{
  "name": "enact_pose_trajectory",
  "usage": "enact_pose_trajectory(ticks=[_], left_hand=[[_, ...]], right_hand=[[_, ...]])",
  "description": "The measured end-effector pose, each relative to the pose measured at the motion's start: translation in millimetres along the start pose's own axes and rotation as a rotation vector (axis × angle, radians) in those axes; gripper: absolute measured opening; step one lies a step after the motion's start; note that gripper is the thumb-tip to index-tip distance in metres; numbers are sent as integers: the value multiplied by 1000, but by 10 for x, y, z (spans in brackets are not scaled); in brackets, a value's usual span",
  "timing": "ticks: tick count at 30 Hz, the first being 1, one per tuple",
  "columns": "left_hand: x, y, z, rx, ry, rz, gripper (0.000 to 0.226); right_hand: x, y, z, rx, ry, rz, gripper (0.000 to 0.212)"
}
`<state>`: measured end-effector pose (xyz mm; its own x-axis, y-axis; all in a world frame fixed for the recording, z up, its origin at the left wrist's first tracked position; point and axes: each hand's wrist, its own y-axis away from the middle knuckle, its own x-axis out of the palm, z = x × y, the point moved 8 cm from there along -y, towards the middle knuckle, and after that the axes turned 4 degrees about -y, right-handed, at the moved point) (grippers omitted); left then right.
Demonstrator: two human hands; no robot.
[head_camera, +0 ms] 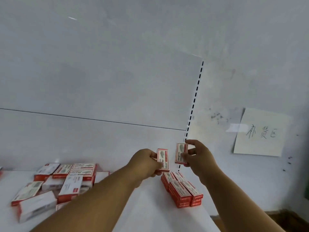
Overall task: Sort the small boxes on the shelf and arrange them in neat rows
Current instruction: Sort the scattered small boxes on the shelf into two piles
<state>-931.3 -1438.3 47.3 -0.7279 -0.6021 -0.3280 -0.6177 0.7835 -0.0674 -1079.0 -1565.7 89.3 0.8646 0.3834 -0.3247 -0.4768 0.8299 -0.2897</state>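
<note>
- The left hand (147,162), low in the centre of the frame, gripped one small red-and-white box (163,160) upright, its printed face toward the camera, fingers wrapped round its left edge and lower corner.
- The right hand (199,154), just to the right, pinched a second box (181,153) of the same kind between thumb and fingertips, also upright and slightly tilted; the two held boxes stood near each other without touching.
- Both bare forearms reached up from the bottom edge of the frame toward the back of a white shelf (150,206).
- Directly below the hands, at lower centre-right, a neat stack (182,190) of matching boxes lay in tight rows, several layers high, red ends facing forward, close to the shelf's right end.
- At the lower left, a loose pile (55,183) of the same boxes lay scattered on the shelf, some flat, some tilted, some overlapping; their print was too blurred to read.
- Behind the held boxes, a white slotted upright (194,101) rose diagonally toward the upper centre-right, edging the pale back panel (100,81).
- On the wall at right, a cream paper note (260,133) carried handwritten characters and was fixed by a strip of tape (236,128) at its left edge.
</note>
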Motion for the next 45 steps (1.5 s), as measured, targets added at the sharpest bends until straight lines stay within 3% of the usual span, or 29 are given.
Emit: enact_pose_trajectory(ticks=[3,5,9,13,20,28,35,40,45], left_hand=[[235,-172,128,-70,-70,-33,41],[337,-242,194,-122,-133,-71,45],[504,-294,280,-214,-190,-104,30],[554,-310,254,-232,-304,-144,24],[498,-279,156,-194,-427,-235,21],[-249,243,116,-90,-585,-381,16],[-1221,920,429,-52,-744,-440,26],[-1977,1310,737,-5,-886,-350,37],[-2233,1440,1129,96,-941,-204,47]], right_hand=[[-32,-293,-293,44,79,87,31],[-1,-454,-494,83,105,140,27],[173,-630,-856,143,210,291,26],[287,-667,-895,8,460,436,31],[292,-621,-623,-185,541,411,35],[912,-158,192,-427,496,495,30],[1815,598,644,-474,475,623,29],[2490,1146,791,-376,531,642,34],[2894,1437,732,-305,764,443,54]])
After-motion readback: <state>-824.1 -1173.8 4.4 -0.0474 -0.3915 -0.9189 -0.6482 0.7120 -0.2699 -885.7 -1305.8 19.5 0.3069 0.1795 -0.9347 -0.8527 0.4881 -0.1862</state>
